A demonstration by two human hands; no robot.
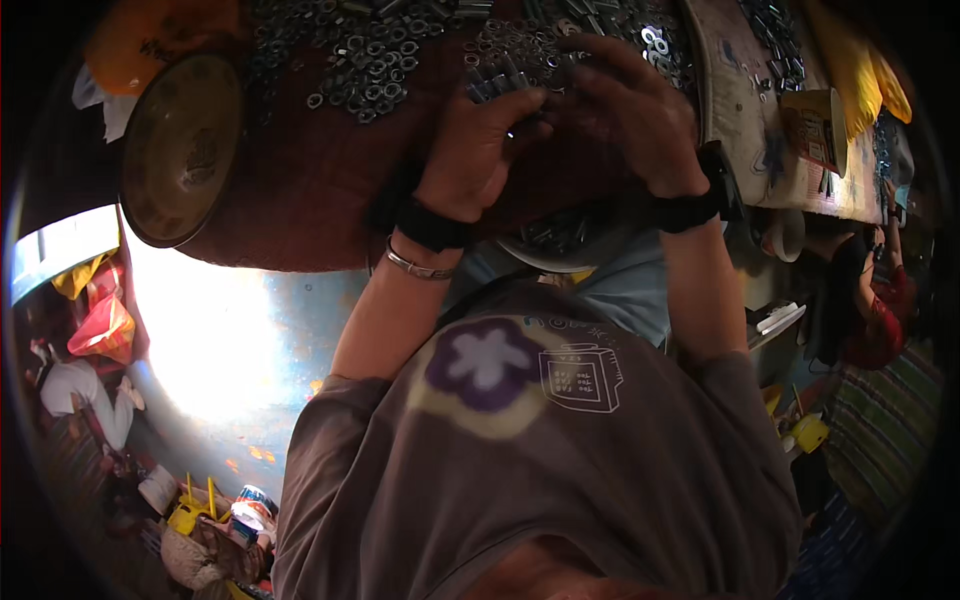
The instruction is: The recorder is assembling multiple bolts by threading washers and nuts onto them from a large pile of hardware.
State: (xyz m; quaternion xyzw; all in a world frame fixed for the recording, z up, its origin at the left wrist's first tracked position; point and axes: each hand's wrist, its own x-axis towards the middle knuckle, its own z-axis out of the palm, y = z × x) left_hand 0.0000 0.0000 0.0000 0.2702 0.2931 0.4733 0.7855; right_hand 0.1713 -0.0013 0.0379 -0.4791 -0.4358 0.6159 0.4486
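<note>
Over the dark red table cover [290, 200], my left hand [475, 150] is closed around several short shiny metal cylinders [497, 82], lined up side by side above the thumb. Whether they are bolts or sleeves I cannot tell. My right hand [640, 120] is close beside it on the right, fingers bent toward the left thumb. Its fingertips are dark and partly blurred, so what they pinch does not show. Beyond the hands lie heaps of loose metal nuts [380, 75] and smaller ring-shaped pieces [510, 40]. A few bright washers [655, 42] lie past the right hand.
A round bowl [545, 258] with metal parts is below my wrists. At the left table edge stands a large shallow dish [185, 150]. On the right, a pale board [735, 130] bears a paper cup [812, 130] and more hardware. Other people [880, 320] are at the sides.
</note>
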